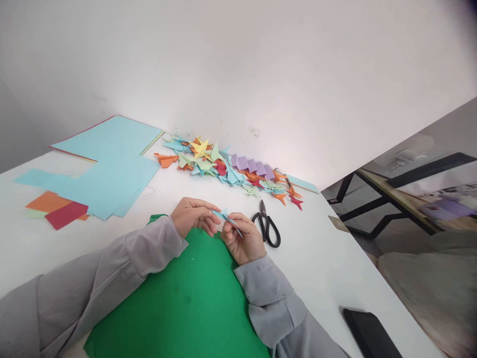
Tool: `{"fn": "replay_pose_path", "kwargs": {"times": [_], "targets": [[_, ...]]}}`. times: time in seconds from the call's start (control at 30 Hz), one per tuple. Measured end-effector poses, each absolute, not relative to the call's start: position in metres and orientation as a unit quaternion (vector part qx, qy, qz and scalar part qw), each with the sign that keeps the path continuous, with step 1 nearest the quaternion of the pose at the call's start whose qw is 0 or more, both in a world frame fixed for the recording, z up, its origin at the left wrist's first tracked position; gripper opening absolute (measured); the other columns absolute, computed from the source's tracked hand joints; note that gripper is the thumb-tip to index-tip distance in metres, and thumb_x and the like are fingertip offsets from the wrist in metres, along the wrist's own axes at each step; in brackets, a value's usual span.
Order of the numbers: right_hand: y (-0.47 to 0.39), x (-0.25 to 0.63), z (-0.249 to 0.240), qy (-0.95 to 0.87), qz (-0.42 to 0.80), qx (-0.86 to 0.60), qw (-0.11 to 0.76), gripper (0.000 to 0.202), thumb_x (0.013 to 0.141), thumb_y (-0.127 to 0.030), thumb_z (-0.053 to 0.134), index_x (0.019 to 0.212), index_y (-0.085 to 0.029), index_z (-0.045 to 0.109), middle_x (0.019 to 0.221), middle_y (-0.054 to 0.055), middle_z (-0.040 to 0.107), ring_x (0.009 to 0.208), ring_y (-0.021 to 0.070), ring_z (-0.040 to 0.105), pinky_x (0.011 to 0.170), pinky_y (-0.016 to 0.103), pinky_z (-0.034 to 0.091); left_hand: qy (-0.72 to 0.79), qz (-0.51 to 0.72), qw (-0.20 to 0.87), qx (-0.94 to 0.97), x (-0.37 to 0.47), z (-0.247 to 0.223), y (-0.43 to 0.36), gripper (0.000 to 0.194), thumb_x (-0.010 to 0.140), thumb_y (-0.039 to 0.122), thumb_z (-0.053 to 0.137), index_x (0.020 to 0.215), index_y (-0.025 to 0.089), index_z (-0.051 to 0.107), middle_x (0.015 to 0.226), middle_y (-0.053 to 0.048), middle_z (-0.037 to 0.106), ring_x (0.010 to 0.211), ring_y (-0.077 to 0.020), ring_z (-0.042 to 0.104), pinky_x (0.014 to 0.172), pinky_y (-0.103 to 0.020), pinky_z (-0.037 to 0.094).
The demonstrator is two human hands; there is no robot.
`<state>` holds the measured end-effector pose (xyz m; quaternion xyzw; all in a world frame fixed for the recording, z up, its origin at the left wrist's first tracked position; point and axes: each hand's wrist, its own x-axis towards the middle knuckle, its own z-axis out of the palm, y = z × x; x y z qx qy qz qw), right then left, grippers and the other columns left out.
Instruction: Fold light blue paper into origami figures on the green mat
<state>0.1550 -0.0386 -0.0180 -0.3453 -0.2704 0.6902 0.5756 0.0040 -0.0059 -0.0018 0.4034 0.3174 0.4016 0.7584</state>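
Between my two hands is a small light-blue piece of folded paper (224,215), held above the far edge of a green sheet (182,293). My left hand (194,216) pinches its left end between thumb and fingers. From the other side my right hand (244,238) grips it, and a thin pointed end sticks out past the fingers. The fingers partly cover the paper, so its full shape is hidden. Just right of my right hand lie black-handled scissors (265,226), blades pointing away from me and apart from the hand.
Folded paper figures in several colours (223,166) lie heaped along the wall, with a purple pleated strip (253,166) among them. Light-blue sheets (112,136) and small orange and red pieces (67,215) spread at left. A black flat object (370,333) lies near the table's right edge.
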Motion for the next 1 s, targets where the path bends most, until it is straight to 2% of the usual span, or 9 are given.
{"fn": "replay_pose_path", "kwargs": {"times": [0.7,1.0], "targets": [[-0.0382,0.1559,-0.0184,-0.260,0.693,-0.340,0.580,0.007,0.058,-0.010,0.063,0.063,-0.015,0.064,0.045,0.001,0.063,0.034,0.0082,0.053,0.037,0.017,0.045,0.275,0.398,0.778,0.401,0.0002,-0.0024,-0.0035,0.026,0.063,0.014,0.050,0.083,0.004,0.063,0.060,-0.011,0.067,0.046,-0.0215,0.062,0.043,-0.033,0.049],[-0.0382,0.1578,-0.0198,-0.268,0.692,-0.339,0.578,0.009,0.061,-0.009,0.059,0.064,-0.016,0.064,0.045,0.000,0.063,0.035,0.0077,0.052,0.037,0.017,0.044,0.353,0.438,0.677,0.474,0.0048,-0.0009,-0.0068,0.014,0.059,0.012,0.059,0.070,0.008,0.066,0.059,-0.006,0.065,0.041,-0.0152,0.059,0.040,-0.029,0.049]]}}
